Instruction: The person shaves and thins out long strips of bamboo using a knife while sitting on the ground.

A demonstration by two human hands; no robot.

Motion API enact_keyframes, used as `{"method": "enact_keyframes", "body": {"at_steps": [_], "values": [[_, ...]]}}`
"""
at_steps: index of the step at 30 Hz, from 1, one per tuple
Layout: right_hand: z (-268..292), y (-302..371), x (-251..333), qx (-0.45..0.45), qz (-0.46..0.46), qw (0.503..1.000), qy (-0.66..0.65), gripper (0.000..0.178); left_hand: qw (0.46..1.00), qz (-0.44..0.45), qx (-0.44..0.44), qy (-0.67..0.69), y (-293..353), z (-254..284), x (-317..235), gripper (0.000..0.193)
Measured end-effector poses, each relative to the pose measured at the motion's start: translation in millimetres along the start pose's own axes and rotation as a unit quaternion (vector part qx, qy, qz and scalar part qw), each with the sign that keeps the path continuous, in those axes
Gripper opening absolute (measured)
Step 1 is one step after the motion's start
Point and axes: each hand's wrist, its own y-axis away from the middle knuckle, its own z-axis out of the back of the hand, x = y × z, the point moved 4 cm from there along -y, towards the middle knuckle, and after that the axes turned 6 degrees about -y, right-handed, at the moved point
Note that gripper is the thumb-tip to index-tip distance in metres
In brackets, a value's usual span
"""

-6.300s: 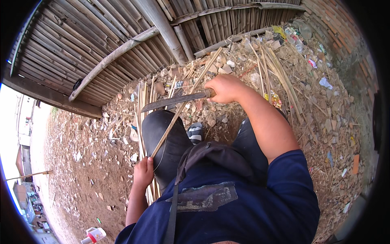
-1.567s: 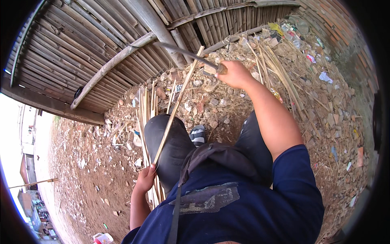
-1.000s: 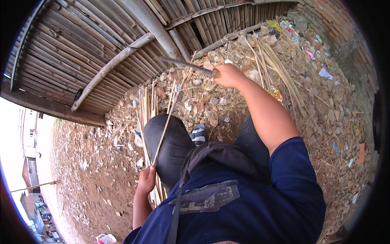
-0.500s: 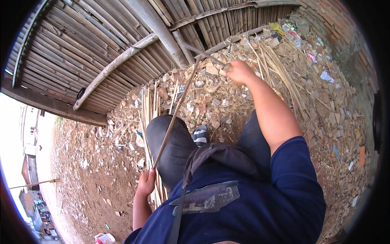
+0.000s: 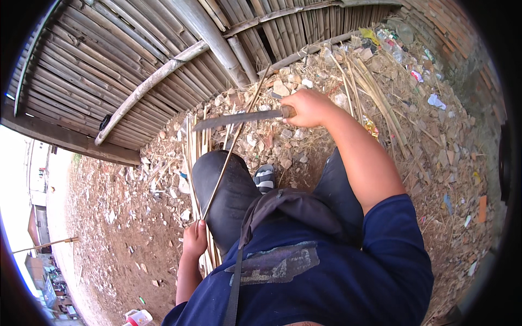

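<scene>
My left hand (image 5: pixel 194 239) is closed around the near end of a long, thin bamboo strip (image 5: pixel 222 182). The strip slants up and away past my left knee toward the bamboo wall. In my right hand (image 5: pixel 309 108) is the short wooden handle of a machete (image 5: pixel 239 118). Its dark blade points left and crosses the strip in view; whether the two touch I cannot tell. More split bamboo strips (image 5: pixel 190 155) lie beside my left leg, partly hidden behind my knee and left hand.
A bamboo-slat wall (image 5: pixel 147 49) with pole rails stands ahead. Loose strips (image 5: pixel 383 100) lie to the right on stony, littered ground, near a brick wall (image 5: pixel 440 27). A sandal (image 5: pixel 265 178) shows between my knees. A white container (image 5: pixel 138 318) is at lower left.
My right hand has come slightly left and nearer, and the machete blade has swung down from the strip's far end to lie nearly level. My left hand stays on the strip.
</scene>
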Motion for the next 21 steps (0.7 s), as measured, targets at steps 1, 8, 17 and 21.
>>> {"method": "enact_keyframes", "body": {"at_steps": [1,8,17,21], "values": [[-1.1,-4.0,-9.6,0.017,-0.051,0.998,-0.022,0.025,1.0,0.005,-0.011,0.0,2.0,0.2,0.6,0.048],[8.4,-11.2,-89.2,-0.193,-0.168,0.955,-0.151,0.047,0.997,0.011,-0.068,-0.026,3.5,11.4,-1.6,0.047],[27.6,-0.8,-89.4,-0.179,-0.143,0.926,-0.301,0.059,0.988,0.026,-0.128,-0.076,9.0,3.0,4.3,0.04],[21.4,-3.4,-89.9,-0.134,-0.142,0.898,-0.394,0.046,0.982,0.009,-0.15,-0.115,9.7,3.3,6.6,0.034]]}}
